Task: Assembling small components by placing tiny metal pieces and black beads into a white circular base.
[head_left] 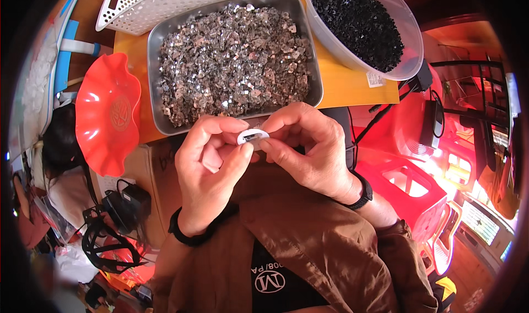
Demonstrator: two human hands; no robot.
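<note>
Small curved white plastic piece (pixel 252 136) pinched between fingers of left hand (pixel 212 167) and right hand (pixel 308 147), above metal tray (pixel 154 48) of shiny scraps (pixel 231 59)

A red wavy-rimmed bowl (pixel 108 113) sits left of the tabletop (pixel 347 87); a white perforated basket (pixel 165 1) lies behind; a red stool (pixel 410 189) stands right.

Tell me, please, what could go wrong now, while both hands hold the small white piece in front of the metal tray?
1. The small white piece is pinched only by fingertips of the left hand and right hand, over the lap; a slip could drop it into the brown clothing.
2. The metal tray overhangs the orange table edge, just behind the hands; a bump might spill the shiny metal bits.
</note>
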